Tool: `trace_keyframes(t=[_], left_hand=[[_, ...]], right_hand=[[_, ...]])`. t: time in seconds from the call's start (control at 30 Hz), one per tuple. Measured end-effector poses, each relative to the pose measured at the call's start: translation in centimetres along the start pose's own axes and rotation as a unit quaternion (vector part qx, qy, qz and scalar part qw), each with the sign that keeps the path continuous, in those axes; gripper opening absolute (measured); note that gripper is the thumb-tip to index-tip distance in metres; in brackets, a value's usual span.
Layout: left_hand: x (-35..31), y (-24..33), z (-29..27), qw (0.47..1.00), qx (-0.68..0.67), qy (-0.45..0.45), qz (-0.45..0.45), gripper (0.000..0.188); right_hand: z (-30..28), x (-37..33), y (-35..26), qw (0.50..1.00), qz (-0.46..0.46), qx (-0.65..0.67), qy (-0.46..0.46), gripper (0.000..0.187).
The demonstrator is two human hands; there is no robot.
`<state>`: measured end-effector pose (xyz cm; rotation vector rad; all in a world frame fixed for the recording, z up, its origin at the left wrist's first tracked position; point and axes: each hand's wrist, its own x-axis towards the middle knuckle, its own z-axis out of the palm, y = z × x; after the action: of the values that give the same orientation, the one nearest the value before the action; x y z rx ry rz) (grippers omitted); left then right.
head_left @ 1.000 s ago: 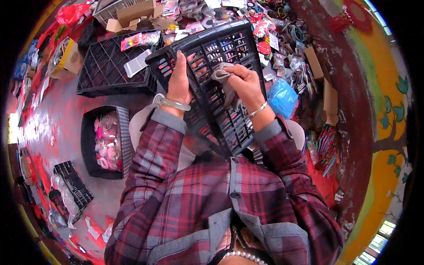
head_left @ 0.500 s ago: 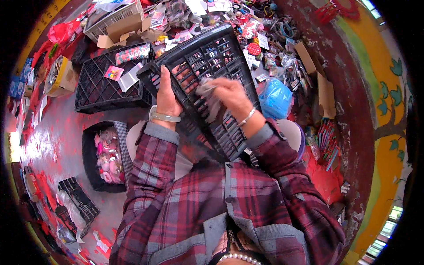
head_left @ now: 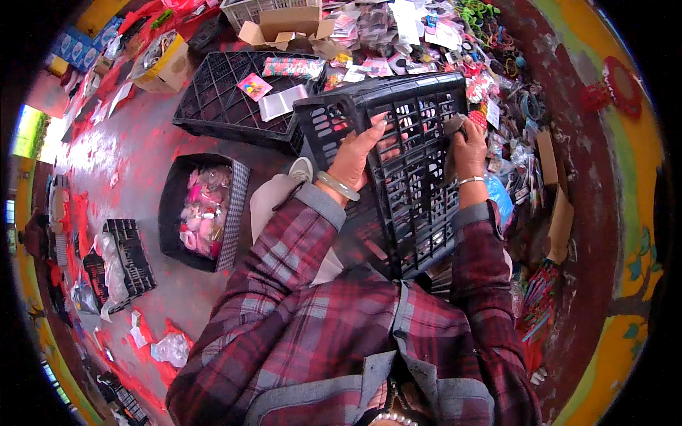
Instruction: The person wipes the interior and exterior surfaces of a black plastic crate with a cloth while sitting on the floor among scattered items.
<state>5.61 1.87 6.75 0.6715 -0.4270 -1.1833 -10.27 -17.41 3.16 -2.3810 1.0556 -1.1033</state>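
A black plastic lattice basket [head_left: 419,177] is tilted up in front of me, its slatted side facing my chest. My left hand [head_left: 355,160] grips its left edge, thumb on the near side and fingers showing through the slots. At the upper right corner of the basket, my right hand [head_left: 470,149] is closed on a small greyish cloth [head_left: 452,126], pressed to the slats there. Most of the cloth is hidden by the fingers.
A black crate [head_left: 234,96] with small packets on top stands at the left. Nearer me is a box of pink packaged items [head_left: 206,213]. Heaped small goods [head_left: 398,35] and an open cardboard box [head_left: 288,25] lie beyond; a blue bag [head_left: 499,199] is at my right.
My right hand has moved with the cloth from the middle of the basket's side to its upper right corner. The view has shifted, and my left hand keeps its hold.
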Motion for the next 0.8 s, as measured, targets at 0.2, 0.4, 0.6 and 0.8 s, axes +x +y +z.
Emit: trace_keyframes(t=[0.2, 0.4, 0.6, 0.8], left_hand=[[-0.5, 0.5, -0.4, 0.999, 0.006, 0.028, 0.015, 0.052], [0.0, -0.2, -0.5, 0.998, -0.021, 0.05, 0.01, 0.046], [-1.1, 0.6, -0.3, 0.995, 0.027, 0.068, 0.068, 0.038], [-1.1, 0.4, -2.0, 0.996, -0.001, 0.05, 0.073, 0.039]], right_hand=[[0.9, -1.8, -0.8, 0.985, 0.065, 0.156, -0.04, 0.029], [0.9, -6.1, -0.5, 0.964, 0.084, 0.253, -0.016, 0.028], [0.0, -10.5, -4.2, 0.96, 0.052, 0.268, -0.058, 0.022], [-2.4, -11.3, -5.2, 0.838, 0.193, 0.457, -0.225, 0.019]])
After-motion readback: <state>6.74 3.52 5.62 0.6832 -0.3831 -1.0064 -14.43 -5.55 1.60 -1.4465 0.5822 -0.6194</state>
